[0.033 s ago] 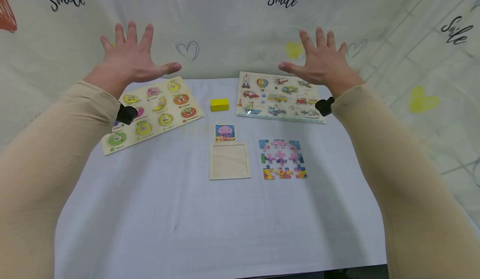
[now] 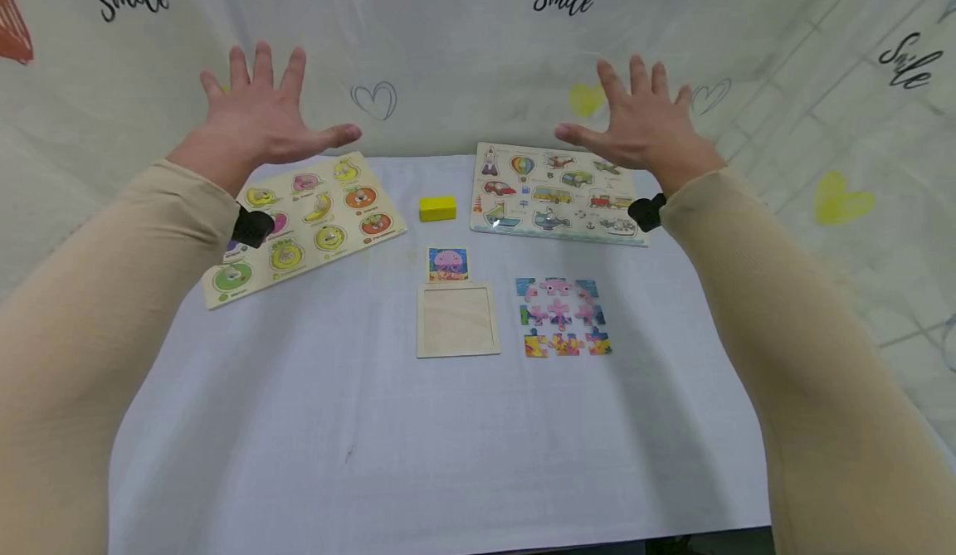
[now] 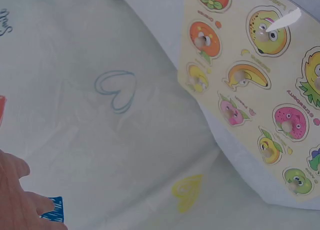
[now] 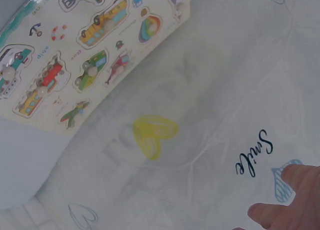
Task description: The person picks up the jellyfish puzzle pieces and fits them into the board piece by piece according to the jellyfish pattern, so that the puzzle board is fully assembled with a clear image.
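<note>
My left hand (image 2: 257,115) is raised with fingers spread, above the back edge of the fruit puzzle board (image 2: 329,237); it holds nothing. Over the back right corner of the vehicle puzzle board (image 2: 534,215) my right hand (image 2: 644,122) is held up the same way, also with nothing in it. Between the boards sits a yellow block (image 2: 436,209). Nearer the middle lie a small jellyfish picture card (image 2: 448,265) and, just below it, a bare wooden puzzle tray (image 2: 458,323). To its right, several jigsaw pieces (image 2: 558,312) are laid out in rows, slightly apart.
A white cloth covers the table (image 2: 418,447), whose front edge shows at the lower right. Behind it hangs a pale curtain (image 2: 463,49) printed with hearts and "Smile". Both puzzle boards flank the back of the table.
</note>
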Motion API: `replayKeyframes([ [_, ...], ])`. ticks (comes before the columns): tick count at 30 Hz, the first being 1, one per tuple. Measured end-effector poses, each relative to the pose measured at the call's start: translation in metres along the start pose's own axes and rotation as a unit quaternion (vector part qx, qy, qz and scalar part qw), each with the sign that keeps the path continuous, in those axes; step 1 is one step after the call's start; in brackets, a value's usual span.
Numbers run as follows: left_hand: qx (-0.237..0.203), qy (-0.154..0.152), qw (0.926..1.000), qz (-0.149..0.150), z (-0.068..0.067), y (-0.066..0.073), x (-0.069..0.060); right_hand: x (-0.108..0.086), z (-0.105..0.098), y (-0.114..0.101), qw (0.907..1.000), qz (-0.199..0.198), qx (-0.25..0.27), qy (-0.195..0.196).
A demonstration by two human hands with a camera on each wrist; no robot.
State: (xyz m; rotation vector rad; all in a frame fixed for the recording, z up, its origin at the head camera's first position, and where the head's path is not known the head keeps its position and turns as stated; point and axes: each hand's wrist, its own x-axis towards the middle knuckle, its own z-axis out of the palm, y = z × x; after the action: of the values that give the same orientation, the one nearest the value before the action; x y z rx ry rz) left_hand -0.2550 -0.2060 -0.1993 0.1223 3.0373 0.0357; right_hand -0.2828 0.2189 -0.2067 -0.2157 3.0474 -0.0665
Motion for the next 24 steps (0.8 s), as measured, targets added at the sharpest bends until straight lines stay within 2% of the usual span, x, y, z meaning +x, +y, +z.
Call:
replayKeyframes([
  [6,0.004,-0.007,1.0000,0.002,0.004,0.002,-0.001,0.001,0.007,0.001,0.9999,-0.011,0.003,0.001],
  [10,-0.016,0.002,0.9994,0.030,0.020,0.008,-0.008,-0.004,0.016,0.002,0.9988,-0.044,0.018,0.009],
  [14,-0.078,0.021,0.9932,0.084,0.051,0.022,-0.023,-0.015,0.029,0.006,0.9955,-0.077,0.055,-0.001],
  [17,-0.108,0.012,0.9870,0.118,0.078,0.034,-0.037,-0.024,0.042,0.008,0.9915,-0.093,0.088,-0.022],
  [24,-0.107,-0.024,0.9784,0.175,0.134,0.058,-0.066,-0.040,0.079,0.007,0.9841,-0.119,0.123,-0.048],
])
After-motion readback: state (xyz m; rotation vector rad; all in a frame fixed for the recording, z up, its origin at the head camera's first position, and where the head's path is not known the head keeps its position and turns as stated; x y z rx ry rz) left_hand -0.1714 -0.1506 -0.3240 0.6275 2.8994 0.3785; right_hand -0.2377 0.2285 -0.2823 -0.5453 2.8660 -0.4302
